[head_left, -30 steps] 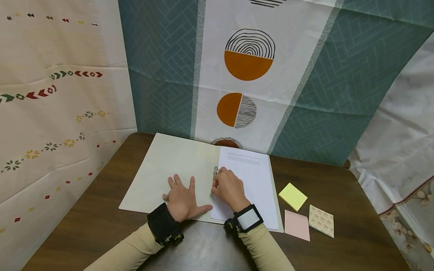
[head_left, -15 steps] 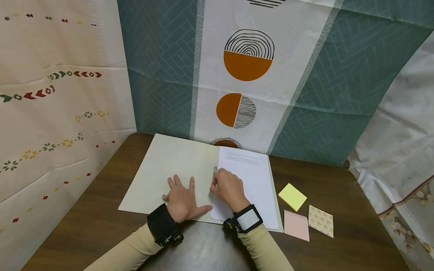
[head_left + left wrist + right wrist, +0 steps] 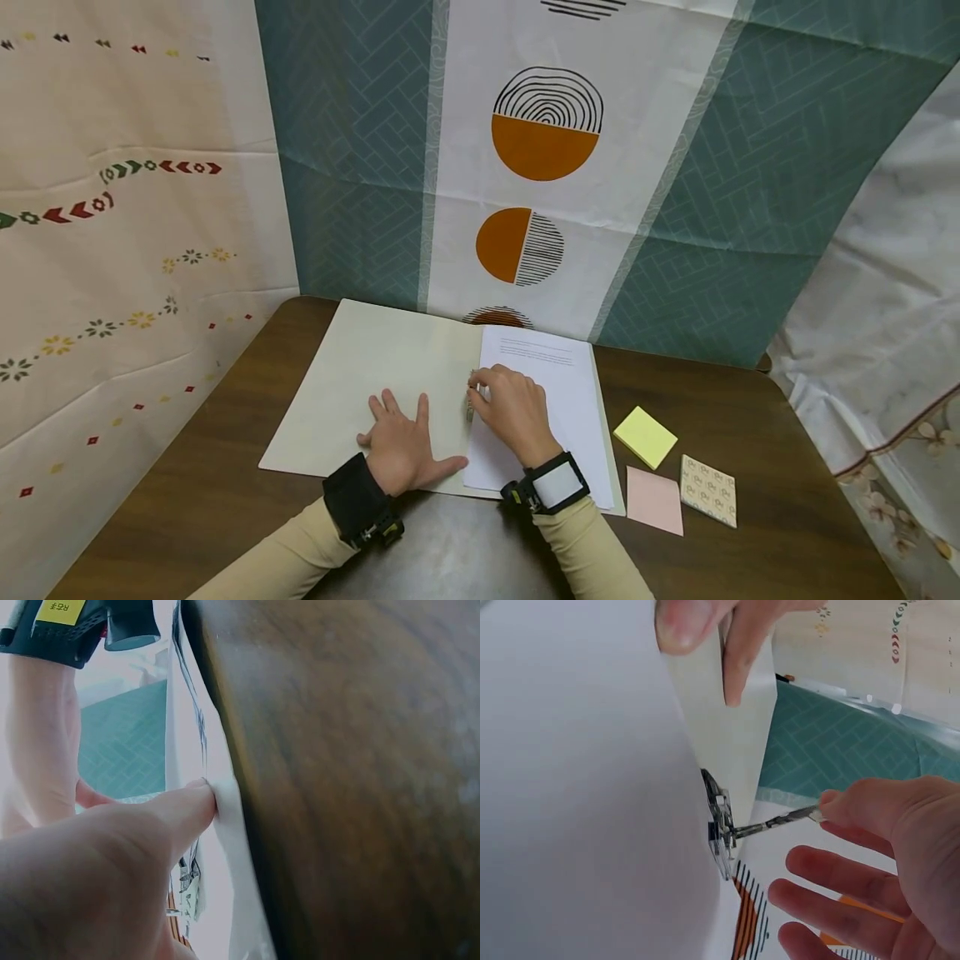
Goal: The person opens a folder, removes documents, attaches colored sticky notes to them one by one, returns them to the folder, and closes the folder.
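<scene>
An open cream folder (image 3: pixel 390 342) lies on the table, with a stack of white printed sheets (image 3: pixel 558 400) on its right half. My left hand (image 3: pixel 401 446) rests spread on the left half, its thumb at the lower edge of the sheets. At the fold sits a metal clip mechanism (image 3: pixel 720 825), beside the sheets' left edge. My right hand (image 3: pixel 513 412) pinches the end of the clip's metal lever (image 3: pixel 776 821) between thumb and index finger. That lever stands out from the base in the right wrist view, while the other right fingers are spread apart below it.
Right of the folder lie a yellow sticky-note pad (image 3: pixel 646 437), a pink sticky-note pad (image 3: pixel 655 500) and a patterned note pad (image 3: pixel 708 490). A printed cloth (image 3: pixel 360 167) hangs behind the brown table (image 3: pixel 735 417). Lighter cloths hang at both sides.
My right hand has shifted slightly away from me along the fold, and the clip now shows below its fingertips rather than above. My left hand stays on the folder.
</scene>
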### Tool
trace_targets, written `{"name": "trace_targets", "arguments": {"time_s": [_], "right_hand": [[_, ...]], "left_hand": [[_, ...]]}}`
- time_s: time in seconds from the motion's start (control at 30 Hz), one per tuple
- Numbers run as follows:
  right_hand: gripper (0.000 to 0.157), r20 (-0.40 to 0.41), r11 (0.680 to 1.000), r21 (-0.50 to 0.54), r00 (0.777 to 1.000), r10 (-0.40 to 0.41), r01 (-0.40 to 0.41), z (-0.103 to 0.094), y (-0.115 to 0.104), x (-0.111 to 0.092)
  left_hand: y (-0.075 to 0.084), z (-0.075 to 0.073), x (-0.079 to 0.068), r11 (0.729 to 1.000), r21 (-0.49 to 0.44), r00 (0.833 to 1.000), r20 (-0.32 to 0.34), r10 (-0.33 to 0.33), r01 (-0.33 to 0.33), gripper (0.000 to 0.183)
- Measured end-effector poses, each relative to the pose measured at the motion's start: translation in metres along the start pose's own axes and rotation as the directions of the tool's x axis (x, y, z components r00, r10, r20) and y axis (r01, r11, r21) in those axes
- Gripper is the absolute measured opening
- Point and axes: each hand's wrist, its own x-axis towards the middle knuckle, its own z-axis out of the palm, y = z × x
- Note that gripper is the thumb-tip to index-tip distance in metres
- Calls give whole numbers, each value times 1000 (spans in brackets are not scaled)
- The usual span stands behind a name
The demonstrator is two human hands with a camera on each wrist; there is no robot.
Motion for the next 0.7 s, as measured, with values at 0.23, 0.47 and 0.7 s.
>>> {"name": "trace_targets", "arguments": {"time_s": [0.23,0.47,0.7], "right_hand": [[13,6,1000,-9,1000,-29,30,-3,2,-1],[22,27,999,-16,999,-28,28,-10,2,0],[23,10,998,-42,998,-56,56,-22,-4,0]], "left_hand": [[-1,0,0,1000,-22,1000,-2,5,-5,127],[-1,1,0,1000,-23,1000,-9,6,-6,126],[-1,1,0,1000,-27,1000,-5,2,-3,127]]}}
